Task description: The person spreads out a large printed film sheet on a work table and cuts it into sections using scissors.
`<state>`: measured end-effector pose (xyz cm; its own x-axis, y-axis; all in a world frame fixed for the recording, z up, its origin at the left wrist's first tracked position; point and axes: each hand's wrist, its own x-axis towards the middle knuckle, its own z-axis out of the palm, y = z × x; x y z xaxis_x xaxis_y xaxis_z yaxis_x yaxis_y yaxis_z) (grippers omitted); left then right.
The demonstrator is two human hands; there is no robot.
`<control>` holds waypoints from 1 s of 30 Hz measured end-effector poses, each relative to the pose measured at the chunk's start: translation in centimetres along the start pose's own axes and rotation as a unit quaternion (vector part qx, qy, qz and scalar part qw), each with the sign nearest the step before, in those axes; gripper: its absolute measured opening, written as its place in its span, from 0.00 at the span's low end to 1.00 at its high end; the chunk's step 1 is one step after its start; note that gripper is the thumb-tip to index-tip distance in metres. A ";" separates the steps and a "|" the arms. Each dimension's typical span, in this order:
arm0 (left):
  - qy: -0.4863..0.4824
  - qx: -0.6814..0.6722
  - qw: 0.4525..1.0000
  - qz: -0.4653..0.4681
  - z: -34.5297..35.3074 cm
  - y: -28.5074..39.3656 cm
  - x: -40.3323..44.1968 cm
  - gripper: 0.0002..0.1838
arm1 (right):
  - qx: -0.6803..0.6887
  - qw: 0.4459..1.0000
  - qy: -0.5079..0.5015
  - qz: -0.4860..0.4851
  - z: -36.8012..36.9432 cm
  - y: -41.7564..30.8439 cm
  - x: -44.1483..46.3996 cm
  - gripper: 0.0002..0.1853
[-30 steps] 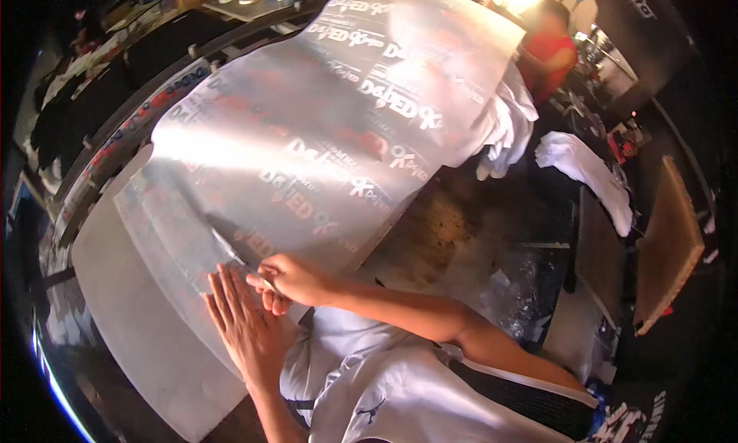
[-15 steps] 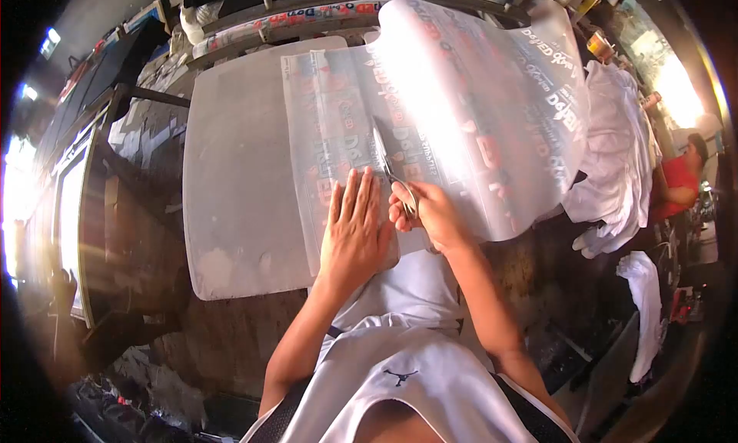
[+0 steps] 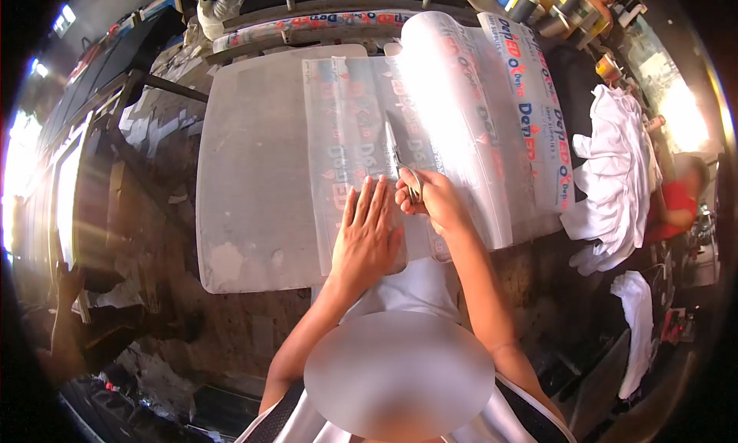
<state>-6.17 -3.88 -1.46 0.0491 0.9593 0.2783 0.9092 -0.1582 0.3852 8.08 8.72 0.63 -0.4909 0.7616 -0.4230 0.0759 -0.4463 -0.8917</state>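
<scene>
White top [image 3: 498, 423], black panels [image 3: 278, 418], seemingly sleeveless

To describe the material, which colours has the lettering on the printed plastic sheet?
Blue and red on the printed plastic sheet, best in the head view.

Pale grey board [image 3: 254, 174] with rounded corners, printed translucent sheet [image 3: 453, 135] across its right side.

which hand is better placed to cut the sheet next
Likely the right: the right hand grips the scissors, which point forward over the sheet. The left hand lies flat on the sheet, holding no tool.
</scene>
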 end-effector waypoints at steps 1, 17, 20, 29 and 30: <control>-0.008 0.001 1.000 -0.001 0.1 -0.1 0.0 0.38 | -0.004 1.000 0.001 -0.007 0.0 -0.2 0.3 0.19; -0.009 -0.014 1.000 -0.005 -0.2 0.2 0.3 0.39 | 0.006 0.999 -0.014 -0.028 -0.8 -0.5 5.6 0.19; -0.008 -0.021 1.000 -0.005 -0.2 0.3 0.3 0.39 | -0.002 0.999 -0.023 -0.034 -1.2 -0.6 6.3 0.19; -0.013 -0.020 1.000 -0.004 -0.3 0.2 0.2 0.38 | 0.040 0.999 -0.017 -0.025 -1.7 -1.8 7.1 0.18; -0.014 -0.016 1.000 -0.004 -0.3 0.2 0.2 0.38 | 0.040 0.999 -0.018 -0.024 -1.7 -1.8 7.2 0.18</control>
<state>-6.12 -3.74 -1.05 0.0532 0.9667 0.2503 0.8957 -0.1571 0.4160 5.86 15.80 -1.08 -0.5233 0.7666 -0.3722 -0.0177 -0.4464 -0.8946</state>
